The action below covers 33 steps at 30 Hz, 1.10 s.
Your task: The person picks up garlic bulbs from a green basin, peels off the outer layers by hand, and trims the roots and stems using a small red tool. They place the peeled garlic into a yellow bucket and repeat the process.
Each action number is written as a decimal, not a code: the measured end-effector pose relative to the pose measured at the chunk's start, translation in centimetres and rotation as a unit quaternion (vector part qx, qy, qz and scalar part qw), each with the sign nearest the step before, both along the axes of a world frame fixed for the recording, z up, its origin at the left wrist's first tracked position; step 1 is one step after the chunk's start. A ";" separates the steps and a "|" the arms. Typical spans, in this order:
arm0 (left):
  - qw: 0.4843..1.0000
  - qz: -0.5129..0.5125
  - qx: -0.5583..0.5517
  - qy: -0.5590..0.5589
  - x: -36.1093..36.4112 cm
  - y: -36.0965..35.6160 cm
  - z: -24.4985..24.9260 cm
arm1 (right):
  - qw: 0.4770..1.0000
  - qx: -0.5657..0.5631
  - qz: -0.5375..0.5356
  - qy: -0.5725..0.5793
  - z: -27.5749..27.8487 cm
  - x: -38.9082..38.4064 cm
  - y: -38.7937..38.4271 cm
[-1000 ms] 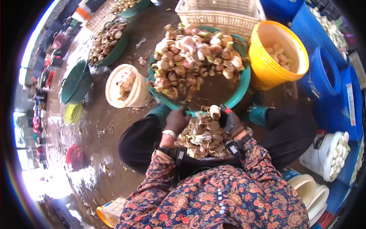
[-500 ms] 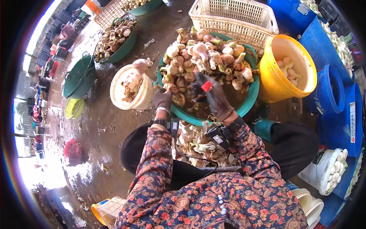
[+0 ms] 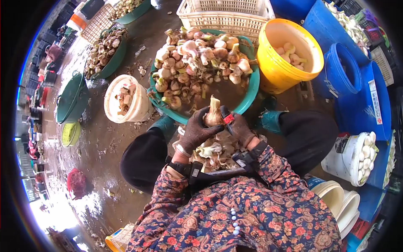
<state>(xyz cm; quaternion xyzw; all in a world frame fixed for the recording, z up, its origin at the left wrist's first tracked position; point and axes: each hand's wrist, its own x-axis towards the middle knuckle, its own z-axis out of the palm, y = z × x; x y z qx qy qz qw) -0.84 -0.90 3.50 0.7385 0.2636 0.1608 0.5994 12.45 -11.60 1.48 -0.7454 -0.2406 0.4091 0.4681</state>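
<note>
A garlic bulb (image 3: 213, 118) with a thick stem pointing up is in my gloved left hand (image 3: 196, 129), whose fingers wrap its left side. My gloved right hand (image 3: 241, 128) is closed at the bulb's right side, with a small red object (image 3: 228, 119) at its fingers; I cannot tell what kind it is. Just beyond both hands stands a wide green basin (image 3: 251, 90) heaped with unpeeled garlic (image 3: 184, 63). Below the hands, between my knees, lies a pile of loose garlic skins and trimmings (image 3: 210, 150).
A white bucket (image 3: 145, 110) with scraps stands left of the basin. At right is a yellow bucket (image 3: 268, 77) holding cleaned bulbs; behind the basin, a cream plastic crate (image 3: 226, 21). Blue tubs (image 3: 380, 101) and a white bucket of garlic (image 3: 342, 157) line the right. The floor (image 3: 109, 155) looks wet.
Both hands have drawn back from the basin toward my body and come together. A garlic bulb is now held in the left hand. The view has shifted to the right.
</note>
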 end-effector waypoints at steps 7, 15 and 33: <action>0.963 -0.049 0.255 0.071 -0.6 -0.7 2.5 | 0.977 0.061 0.008 -0.205 0.9 -0.2 -1.3; 0.955 -0.059 0.283 0.069 -0.4 -1.2 1.5 | 0.967 0.050 0.041 -0.245 -0.2 -0.3 -1.4; 0.991 -0.096 0.002 0.096 -1.1 0.9 -0.1 | 0.975 0.179 0.056 0.117 0.4 -0.1 -1.8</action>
